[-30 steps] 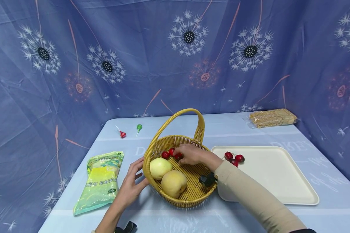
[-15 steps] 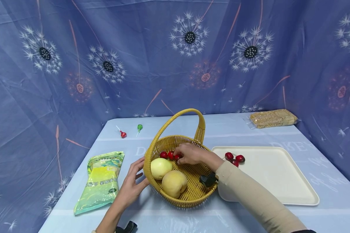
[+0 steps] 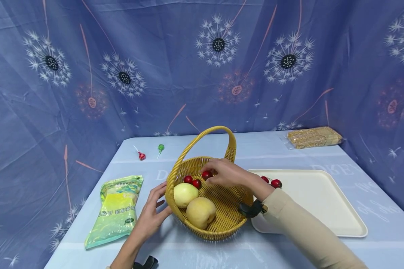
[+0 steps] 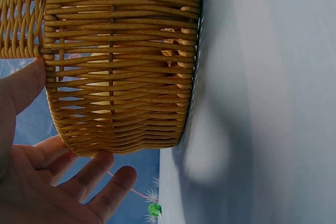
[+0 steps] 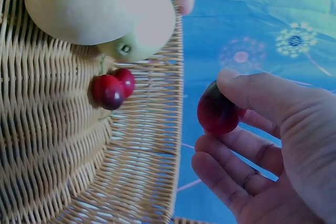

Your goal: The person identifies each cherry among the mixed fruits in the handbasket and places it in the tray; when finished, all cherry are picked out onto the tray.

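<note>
Cherry (image 3: 207, 175): now rising over the basket (image 3: 222, 216), parting from two other cherries (image 3: 196, 184); I'm judging it's being taken out.
Right hand (image 3: 225, 172): pinching it between thumb and fingers.
Left hand (image 3: 152, 212): touching the basket's side, fingers loosely extending.

The basket's (image 3: 219, 235) handle (image 3: 219, 128) is obstructing reaches from the far left; the basket's near side is leaving room.
</note>
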`<state>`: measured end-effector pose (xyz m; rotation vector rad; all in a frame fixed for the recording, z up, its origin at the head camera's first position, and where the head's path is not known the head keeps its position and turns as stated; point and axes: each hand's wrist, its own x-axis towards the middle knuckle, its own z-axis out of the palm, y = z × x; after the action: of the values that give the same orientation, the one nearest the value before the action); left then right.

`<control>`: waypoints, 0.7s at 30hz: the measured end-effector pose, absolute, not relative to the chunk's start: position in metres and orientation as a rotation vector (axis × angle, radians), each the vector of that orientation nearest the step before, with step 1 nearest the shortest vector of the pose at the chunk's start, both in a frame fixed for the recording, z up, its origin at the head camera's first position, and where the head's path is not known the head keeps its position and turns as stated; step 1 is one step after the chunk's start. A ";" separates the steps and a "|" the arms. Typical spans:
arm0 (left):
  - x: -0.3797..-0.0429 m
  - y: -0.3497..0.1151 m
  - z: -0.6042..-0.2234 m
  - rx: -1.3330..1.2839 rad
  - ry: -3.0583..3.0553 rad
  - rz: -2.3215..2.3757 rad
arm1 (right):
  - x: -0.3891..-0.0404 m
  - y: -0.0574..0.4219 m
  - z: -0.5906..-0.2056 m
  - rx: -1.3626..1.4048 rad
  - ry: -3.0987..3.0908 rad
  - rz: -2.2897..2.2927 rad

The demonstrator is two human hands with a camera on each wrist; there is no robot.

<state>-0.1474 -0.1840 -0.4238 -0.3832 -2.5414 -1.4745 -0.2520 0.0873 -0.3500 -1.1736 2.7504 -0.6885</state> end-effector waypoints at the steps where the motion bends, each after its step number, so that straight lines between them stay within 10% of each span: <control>1: -0.147 -0.184 -0.424 -0.380 -2.543 -1.474 | -0.249 0.090 -0.347 -1.189 2.758 -0.711; 21: -0.146 -0.182 -0.420 -0.341 -2.556 -1.498 | -0.193 0.177 -0.340 -1.088 2.859 -1.140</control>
<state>-0.1459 -0.1817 -0.4205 -0.3415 -2.5561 -1.4976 -0.1931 0.1768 -0.3403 -1.0883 2.8591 -1.1397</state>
